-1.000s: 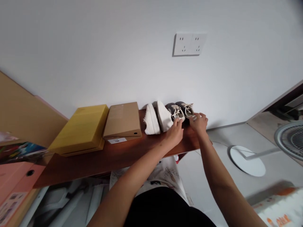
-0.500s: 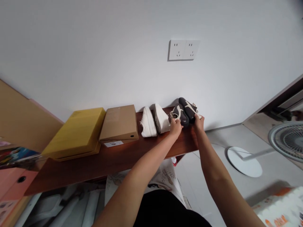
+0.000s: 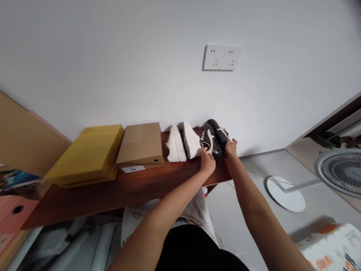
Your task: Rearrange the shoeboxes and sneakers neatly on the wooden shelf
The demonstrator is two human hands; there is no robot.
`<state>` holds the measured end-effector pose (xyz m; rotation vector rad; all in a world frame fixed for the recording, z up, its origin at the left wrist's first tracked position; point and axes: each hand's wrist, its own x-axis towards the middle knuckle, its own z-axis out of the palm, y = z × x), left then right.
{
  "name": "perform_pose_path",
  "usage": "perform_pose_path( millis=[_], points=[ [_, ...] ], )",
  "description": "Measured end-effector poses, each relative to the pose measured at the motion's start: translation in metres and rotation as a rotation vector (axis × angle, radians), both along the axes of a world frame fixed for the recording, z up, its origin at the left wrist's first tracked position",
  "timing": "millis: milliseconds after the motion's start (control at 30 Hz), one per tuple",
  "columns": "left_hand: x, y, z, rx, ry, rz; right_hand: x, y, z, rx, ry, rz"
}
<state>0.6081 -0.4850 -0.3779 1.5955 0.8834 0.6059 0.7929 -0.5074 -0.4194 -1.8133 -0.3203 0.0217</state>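
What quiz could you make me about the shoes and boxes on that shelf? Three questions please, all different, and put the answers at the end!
1. Count: How many low-cut white shoes are on the long reddish-brown wooden shelf?
2. True or false: The left hand is touching a dark brown shoe with cream trim.
3. Fill the gap: Between the flat, rectangular yellow box and the white shoes sits a ____ box.

Key:
1. Two
2. True
3. Brown cardboard
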Motion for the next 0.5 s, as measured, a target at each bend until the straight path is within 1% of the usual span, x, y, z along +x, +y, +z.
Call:
perform_pose_path(
  millis=[100,167,233,333,400,500],
  points=[
    [-0.023,-0.006,0.005,0.205,-0.03,-0.046,-0.008,-0.012,0.009,-0.086,0.059,-0.053],
    [-0.048,-0.006,0.008,0.258,-0.067,-0.099,-0.019,-0.02,0.016,-0.143,0.057,-0.075],
    [-0.08,0.0,0.013,0.253,-0.093,-0.152,-0.033,-0.029,0.025,-0.16,0.004,-0.103],
    [-0.136,0.02,0.024,0.211,-0.096,-0.186,-0.061,-0.035,0.042,-0.063,-0.134,-0.114],
    [-0.175,0.038,0.034,0.201,-0.094,-0.146,-0.082,-0.032,0.056,0.025,-0.211,-0.087],
    [-0.231,0.063,0.046,0.214,-0.099,-0.039,-0.122,-0.015,0.076,0.123,-0.258,0.008]
  ],
)
